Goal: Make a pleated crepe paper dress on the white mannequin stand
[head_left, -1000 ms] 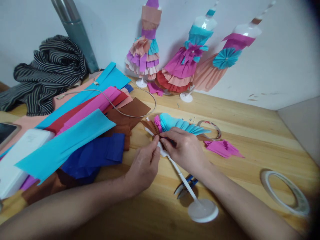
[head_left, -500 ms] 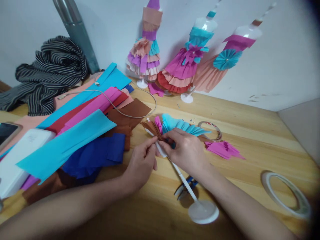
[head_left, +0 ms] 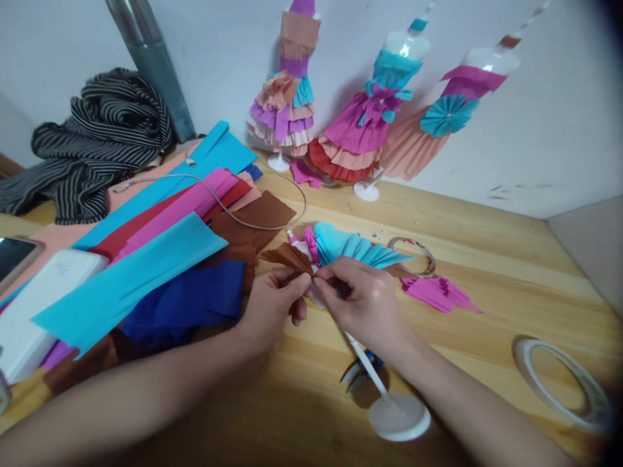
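A small white doll stand (head_left: pixel 398 415) lies tilted on the wooden table (head_left: pixel 487 259), its upper end dressed in pleated paper. My left hand (head_left: pixel 270 308) pinches the narrow end of a pleated brown paper fan (head_left: pixel 287 257). My right hand (head_left: pixel 365 301) is closed on the stand's upper part, fingertips meeting the left hand's at the brown pleats. A pleated cyan skirt piece (head_left: pixel 353 248) and a bit of pink pleat (head_left: pixel 309 239) spread out just beyond my fingers.
Long crepe paper sheets (head_left: pixel 146 259) in cyan, pink, red, brown and blue lie at left under a cable (head_left: pixel 233 217). Three dressed doll stands (head_left: pixel 360 123) lean on the wall. Tape rings (head_left: pixel 564 383) (head_left: pixel 413 250), pink scrap (head_left: pixel 438 292), scissors (head_left: pixel 357 370), striped cloth (head_left: pixel 97 139), white box (head_left: pixel 34 311).
The brown pleated fan has been pulled out to the left and now spreads clear of the other pleats. My left hand moved up to pinch it; my right hand shifted slightly.
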Tool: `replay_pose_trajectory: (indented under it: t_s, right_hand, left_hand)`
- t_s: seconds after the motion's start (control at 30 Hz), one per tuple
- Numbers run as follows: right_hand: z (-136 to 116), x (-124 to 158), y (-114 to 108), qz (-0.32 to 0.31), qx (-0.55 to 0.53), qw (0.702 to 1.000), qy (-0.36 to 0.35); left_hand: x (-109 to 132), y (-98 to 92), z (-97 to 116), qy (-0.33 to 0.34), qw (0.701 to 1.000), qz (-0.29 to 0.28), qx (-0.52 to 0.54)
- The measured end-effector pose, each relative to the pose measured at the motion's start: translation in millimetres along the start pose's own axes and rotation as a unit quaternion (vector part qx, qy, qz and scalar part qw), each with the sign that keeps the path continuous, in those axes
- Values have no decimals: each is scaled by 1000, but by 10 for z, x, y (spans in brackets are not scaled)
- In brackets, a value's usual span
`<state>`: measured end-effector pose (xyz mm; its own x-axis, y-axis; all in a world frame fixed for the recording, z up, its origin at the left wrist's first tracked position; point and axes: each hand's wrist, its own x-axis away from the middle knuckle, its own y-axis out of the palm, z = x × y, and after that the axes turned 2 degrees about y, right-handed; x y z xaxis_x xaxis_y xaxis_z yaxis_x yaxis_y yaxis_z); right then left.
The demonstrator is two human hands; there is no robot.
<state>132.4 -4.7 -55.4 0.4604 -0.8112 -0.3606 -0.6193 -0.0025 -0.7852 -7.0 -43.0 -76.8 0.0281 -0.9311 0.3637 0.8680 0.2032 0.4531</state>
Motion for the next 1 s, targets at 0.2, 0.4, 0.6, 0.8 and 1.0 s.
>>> replay_pose_trajectory:
  t_s: [0.2,0.4,0.6,0.8,1.0]
  right_hand:
    - [-51,26,-66,-56,-15,998,-32]
    - [-68,-8,-119,-59,-77,994,46]
    - [-24,-52,-164,-181,-155,960,145]
    - [-21,-80,-190,-210,-269,919,199]
    - [5,-78,-183,-187,-256,925,209]
  left_hand:
    - [-5,-6,8,-10,1000,-12,15]
    - [-7,15,35,-11,999,-3,30]
    - [-5,9,32,-13,997,-22,70]
    - [6,18,54,-30,996,-50,73]
    - [-2,19,54,-6,997,-65,49]
